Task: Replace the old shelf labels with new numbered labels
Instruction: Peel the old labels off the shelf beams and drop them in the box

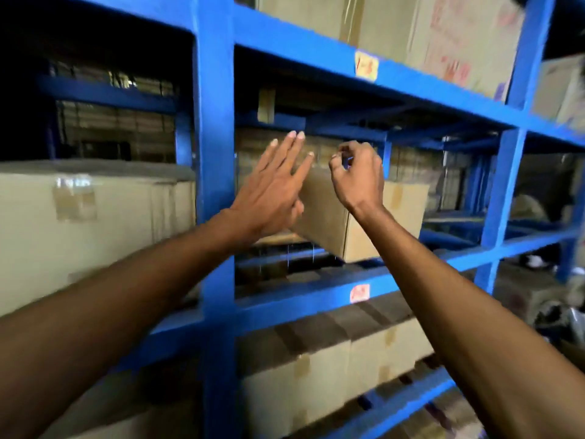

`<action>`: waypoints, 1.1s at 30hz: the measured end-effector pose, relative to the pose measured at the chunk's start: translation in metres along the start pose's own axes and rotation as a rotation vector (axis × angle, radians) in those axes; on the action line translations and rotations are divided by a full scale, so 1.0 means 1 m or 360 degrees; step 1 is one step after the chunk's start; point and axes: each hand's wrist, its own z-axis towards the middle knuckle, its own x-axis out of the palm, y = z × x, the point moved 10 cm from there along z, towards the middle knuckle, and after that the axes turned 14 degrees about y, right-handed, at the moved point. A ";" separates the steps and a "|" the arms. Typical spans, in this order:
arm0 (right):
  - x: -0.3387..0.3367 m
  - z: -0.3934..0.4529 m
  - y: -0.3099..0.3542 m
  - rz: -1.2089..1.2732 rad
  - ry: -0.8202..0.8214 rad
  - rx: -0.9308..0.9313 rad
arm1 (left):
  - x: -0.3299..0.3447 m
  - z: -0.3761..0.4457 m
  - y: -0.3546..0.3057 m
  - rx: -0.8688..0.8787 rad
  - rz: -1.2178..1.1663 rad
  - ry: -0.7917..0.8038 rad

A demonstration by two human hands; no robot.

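Observation:
A yellowish label (366,66) with red writing sticks to the upper blue shelf beam (427,82). A second label (360,293), white with red marks, sits on the lower beam (300,304). My left hand (275,188) is raised between the two beams with fingers spread flat, holding nothing. My right hand (357,174) is beside it, fingers curled and pinched together; whether anything small sits between the fingertips is too blurred to tell. Both hands hover in front of a cardboard box (364,229) on the middle shelf, apart from either label.
A thick blue upright post (215,153) stands left of my hands, another (506,185) at the right. Cardboard boxes fill the shelves: a large one (79,232) at left, some (411,30) above, more (332,375) below. Clutter lies at the far right on the floor.

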 end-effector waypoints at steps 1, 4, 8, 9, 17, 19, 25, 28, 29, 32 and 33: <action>-0.009 0.015 0.003 -0.0024 -0.0052 -0.0045 | -0.009 0.014 0.002 -0.0004 0.0059 -0.0040; -0.042 0.059 0.009 -0.0022 -0.0240 -0.0152 | -0.032 0.057 0.016 -0.0070 0.0292 -0.0127; -0.063 0.111 0.001 -0.0114 -0.0330 -0.0127 | -0.049 0.105 0.044 -0.0259 0.0581 -0.0056; -0.065 0.121 -0.005 -0.0123 -0.0335 -0.0101 | -0.049 0.113 0.052 -0.0314 0.0624 -0.0014; -0.062 0.179 -0.036 -0.0224 -0.0378 0.0027 | -0.036 0.133 0.076 -0.0429 0.0834 0.0097; -0.061 0.180 -0.032 -0.0302 -0.0415 -0.0057 | -0.037 0.133 0.077 -0.0430 0.0828 0.0099; -0.064 0.173 -0.017 -0.0466 -0.0481 -0.0245 | -0.039 0.133 0.072 -0.0429 0.0714 0.0211; -0.070 0.180 -0.013 -0.0472 -0.0402 -0.0275 | -0.043 0.133 0.073 -0.0383 0.0634 0.0319; -0.071 0.181 -0.012 -0.0459 -0.0374 -0.0299 | -0.044 0.133 0.073 -0.0358 0.0629 0.0359; -0.076 0.168 -0.010 -0.0163 -0.0432 -0.0346 | -0.044 0.123 0.073 -0.0333 0.0621 0.0411; -0.075 0.158 -0.009 -0.0024 -0.0454 -0.0353 | -0.042 0.114 0.072 -0.0338 0.0612 0.0402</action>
